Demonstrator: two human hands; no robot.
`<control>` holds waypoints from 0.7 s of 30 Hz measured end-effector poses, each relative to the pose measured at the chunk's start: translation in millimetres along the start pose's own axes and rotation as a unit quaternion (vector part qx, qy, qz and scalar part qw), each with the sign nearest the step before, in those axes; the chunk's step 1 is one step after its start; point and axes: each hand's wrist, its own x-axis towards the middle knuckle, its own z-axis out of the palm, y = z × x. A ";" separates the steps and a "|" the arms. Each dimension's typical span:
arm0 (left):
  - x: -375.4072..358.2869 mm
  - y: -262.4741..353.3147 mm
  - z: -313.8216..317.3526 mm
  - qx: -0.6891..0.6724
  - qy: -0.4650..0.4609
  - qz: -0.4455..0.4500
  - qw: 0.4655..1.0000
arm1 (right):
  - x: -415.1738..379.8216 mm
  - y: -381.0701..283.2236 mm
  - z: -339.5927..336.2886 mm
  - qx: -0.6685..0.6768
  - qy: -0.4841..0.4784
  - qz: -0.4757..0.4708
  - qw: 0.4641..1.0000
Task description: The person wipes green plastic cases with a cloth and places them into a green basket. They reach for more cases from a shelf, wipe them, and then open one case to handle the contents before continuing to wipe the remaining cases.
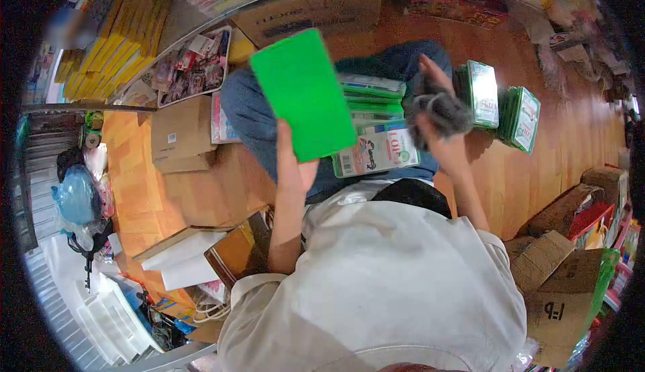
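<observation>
A bright green flat case [306, 96] is raised in my left hand [295, 167], which grips its lower edge. My right hand [440, 113] holds a dark grey cloth [443, 111], a little blurred, to the right of the case. Between the hands, on my lap, lie several green-edged cases [373, 96]; the nearest, a printed case [379, 151], shows a picture and a barcode. To the right on the wooden floor stand two stacks of similar cases, one nearer [482, 94] and one farther right [520, 120].
A tray of small packets [195, 63] and a cardboard box [181, 133] are at the left, with yellow-edged stacks [117, 43] beyond. Cardboard boxes [561, 305] stand at the lower right. An open box [232, 251] lies by my left elbow.
</observation>
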 end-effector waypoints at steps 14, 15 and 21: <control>-32.9 -39.0 7.9 -0.125 -0.170 -0.196 0.958 | 37.7 -25.5 69.1 -0.246 0.096 -0.115 0.958; -34.5 -39.9 7.2 -0.125 -0.173 -0.191 0.958 | 32.2 -26.6 70.9 -0.246 0.096 -0.120 0.957; -52.9 -47.0 2.5 -0.125 -0.036 -0.202 0.971 | -30.5 -45.9 90.7 -0.245 -0.211 -0.236 0.916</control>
